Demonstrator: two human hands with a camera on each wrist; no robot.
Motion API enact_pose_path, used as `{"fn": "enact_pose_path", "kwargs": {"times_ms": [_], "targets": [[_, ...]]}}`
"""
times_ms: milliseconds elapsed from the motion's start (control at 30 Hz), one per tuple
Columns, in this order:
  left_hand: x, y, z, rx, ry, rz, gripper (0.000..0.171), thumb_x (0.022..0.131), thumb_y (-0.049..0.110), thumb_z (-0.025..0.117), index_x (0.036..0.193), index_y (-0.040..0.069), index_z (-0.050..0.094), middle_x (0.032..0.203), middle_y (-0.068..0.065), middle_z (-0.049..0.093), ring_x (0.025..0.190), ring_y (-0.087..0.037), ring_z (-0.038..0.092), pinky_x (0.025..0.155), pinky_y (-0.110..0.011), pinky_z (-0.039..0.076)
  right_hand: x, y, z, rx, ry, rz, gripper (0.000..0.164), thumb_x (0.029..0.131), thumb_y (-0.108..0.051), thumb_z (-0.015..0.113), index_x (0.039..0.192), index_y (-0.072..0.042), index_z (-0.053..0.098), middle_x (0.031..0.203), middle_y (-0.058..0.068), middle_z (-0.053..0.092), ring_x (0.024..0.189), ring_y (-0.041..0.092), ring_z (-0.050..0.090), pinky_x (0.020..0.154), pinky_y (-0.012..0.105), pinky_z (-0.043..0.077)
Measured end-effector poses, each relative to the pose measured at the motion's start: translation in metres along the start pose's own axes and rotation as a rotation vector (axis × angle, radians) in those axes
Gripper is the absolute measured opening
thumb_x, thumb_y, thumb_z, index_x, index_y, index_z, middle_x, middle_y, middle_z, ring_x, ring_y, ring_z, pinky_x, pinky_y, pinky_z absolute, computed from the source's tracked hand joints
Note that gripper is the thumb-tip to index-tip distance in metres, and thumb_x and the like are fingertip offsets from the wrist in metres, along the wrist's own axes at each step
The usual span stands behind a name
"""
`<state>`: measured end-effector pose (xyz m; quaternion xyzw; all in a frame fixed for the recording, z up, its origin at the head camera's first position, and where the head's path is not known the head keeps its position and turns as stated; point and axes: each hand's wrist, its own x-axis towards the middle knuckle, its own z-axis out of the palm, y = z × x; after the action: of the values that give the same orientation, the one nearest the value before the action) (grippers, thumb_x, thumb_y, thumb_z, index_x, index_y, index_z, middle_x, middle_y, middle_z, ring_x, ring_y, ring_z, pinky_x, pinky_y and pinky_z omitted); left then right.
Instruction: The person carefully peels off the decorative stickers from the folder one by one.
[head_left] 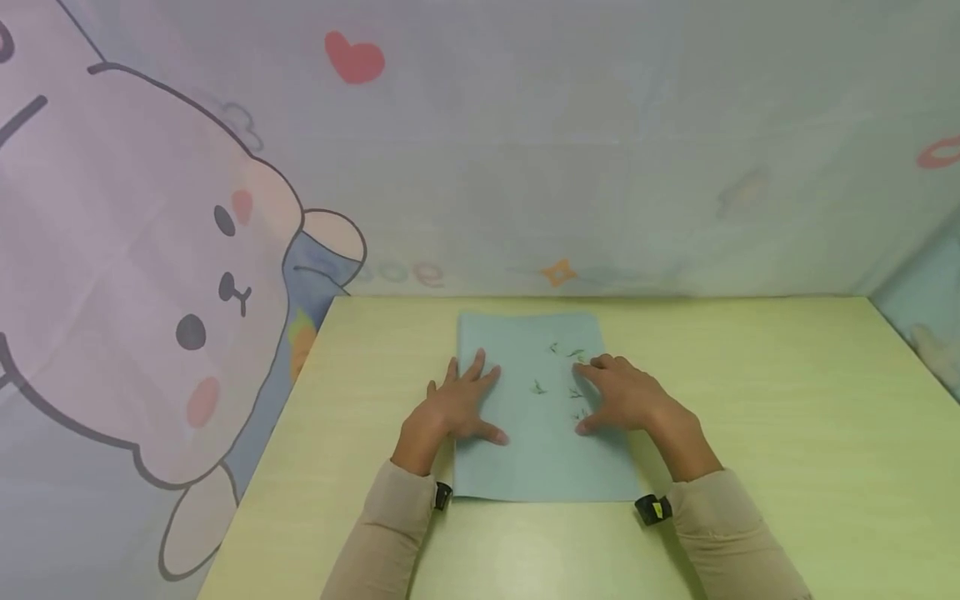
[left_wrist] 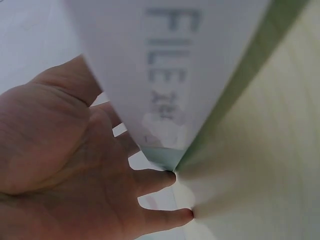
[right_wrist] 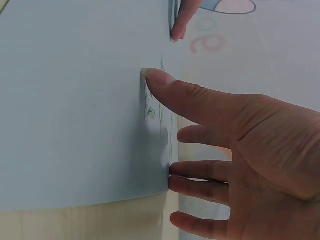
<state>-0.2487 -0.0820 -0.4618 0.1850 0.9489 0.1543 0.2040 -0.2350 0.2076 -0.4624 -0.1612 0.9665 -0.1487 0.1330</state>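
Under the spread left hand [head_left: 459, 407] and the right hand [head_left: 628, 396], its fingers loosely extended with the thumb apart, lies a pale blue file folder [head_left: 540, 468], its printed sprigs [head_left: 538, 388] near the right hand, its spine [left_wrist: 175, 75] beside the left palm. Steadying it well probably calls for light, even pressure, lest it slide or crease. Beyond both hands extends the table [head_left: 787, 417].
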Motion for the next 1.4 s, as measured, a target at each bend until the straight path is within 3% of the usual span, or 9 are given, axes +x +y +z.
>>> {"fn": "enact_pose_path", "kwargs": {"times_ms": [267,633,967,1167,1400], "targets": [[-0.001,0.001,0.001,0.009,-0.019,-0.002,0.111,0.086,0.050,0.087,0.171,0.021,0.023,0.179,-0.005,-0.002,0.161,-0.046,-0.006,0.122,-0.075,0.011,-0.003,-0.001,0.000,0.010,-0.003,-0.004,0.099,0.083,-0.043,0.092,0.160,-0.004,0.044,0.160,0.028,0.042,0.147,0.050,0.037,0.106,0.068,0.043],[-0.003,0.002,0.004,-0.026,0.009,0.006,0.111,0.083,0.049,0.090,0.170,0.019,0.028,0.179,-0.005,0.002,0.161,-0.047,-0.004,0.121,-0.076,0.012,-0.004,0.001,0.003,0.016,-0.002,-0.007,0.099,0.084,-0.042,0.092,0.161,-0.003,0.044,0.159,0.027,0.042,0.147,0.050,0.037,0.105,0.069,0.043],[0.000,0.002,0.004,-0.040,0.021,-0.015,0.111,0.082,0.048,0.090,0.170,0.021,0.028,0.179,-0.004,0.001,0.161,-0.046,-0.005,0.121,-0.075,0.011,0.004,0.019,0.000,0.103,0.068,-0.101,0.089,0.092,-0.052,0.081,0.156,0.000,0.049,0.153,0.027,0.051,0.142,0.050,0.045,0.111,0.064,0.042],[0.002,0.001,0.003,-0.015,0.013,-0.020,0.112,0.082,0.050,0.090,0.170,0.021,0.028,0.179,-0.004,0.003,0.161,-0.046,-0.003,0.120,-0.077,0.012,0.009,0.034,0.003,0.207,0.144,-0.100,0.069,0.099,-0.037,0.077,0.149,0.006,0.056,0.147,0.029,0.057,0.138,0.049,0.051,0.111,0.063,0.042],[0.004,0.006,-0.003,0.111,0.000,-0.023,0.113,0.081,0.057,0.089,0.169,0.019,0.030,0.178,-0.007,0.011,0.161,-0.047,-0.002,0.120,-0.077,0.007,0.024,0.057,0.006,0.366,0.222,-0.163,0.048,0.101,-0.015,0.074,0.142,0.006,0.061,0.130,0.020,0.069,0.116,0.039,0.064,0.096,0.056,0.053]]}}
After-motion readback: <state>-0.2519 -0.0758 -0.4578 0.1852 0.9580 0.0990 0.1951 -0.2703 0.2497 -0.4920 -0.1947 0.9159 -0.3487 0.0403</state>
